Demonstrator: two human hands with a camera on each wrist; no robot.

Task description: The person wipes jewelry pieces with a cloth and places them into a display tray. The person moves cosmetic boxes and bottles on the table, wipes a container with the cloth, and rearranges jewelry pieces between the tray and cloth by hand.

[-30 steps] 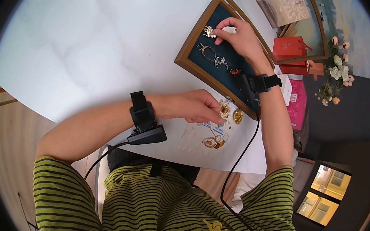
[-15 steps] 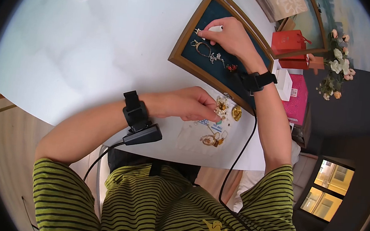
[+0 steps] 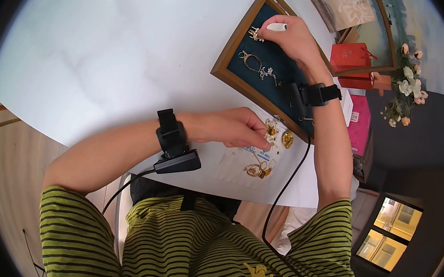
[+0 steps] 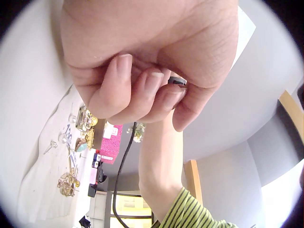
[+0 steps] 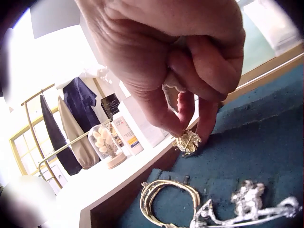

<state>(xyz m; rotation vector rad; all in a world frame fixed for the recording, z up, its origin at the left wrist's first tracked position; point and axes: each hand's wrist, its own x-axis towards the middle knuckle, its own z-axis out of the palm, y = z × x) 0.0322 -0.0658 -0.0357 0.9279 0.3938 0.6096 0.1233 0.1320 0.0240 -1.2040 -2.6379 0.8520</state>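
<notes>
In the head view my right hand [image 3: 293,42] pinches a small gold ornament [image 3: 256,34] at the upper-left end of the wooden case [image 3: 227,77]. The right wrist view shows thumb and fingertips on the gold ornament [image 5: 187,142], against dark teal lining. A white object [image 3: 277,27], partly hidden, is tucked in that hand. Below the ornament lie a gold bangle [image 5: 144,202] and silver brooch [image 5: 248,198]. My left hand [image 3: 229,128] rests loosely curled beside the clear sheet, with nothing visible in it; several gold pieces, including a round one [image 3: 287,139], lie beyond its fingertips.
The glass lid [image 3: 395,43] stands open behind the case. Beyond are a red bag [image 3: 349,56], a pink box [image 3: 359,124] and flowers [image 3: 407,83]. A black cable [image 3: 288,181] runs down from the right wrist. A glass dome [image 5: 105,142] stands across the table.
My right hand has tilted while pinching the gold ornament, showing more of the white object. The red piece in the case is now hidden near the wrist camera. My left hand stays much the same.
</notes>
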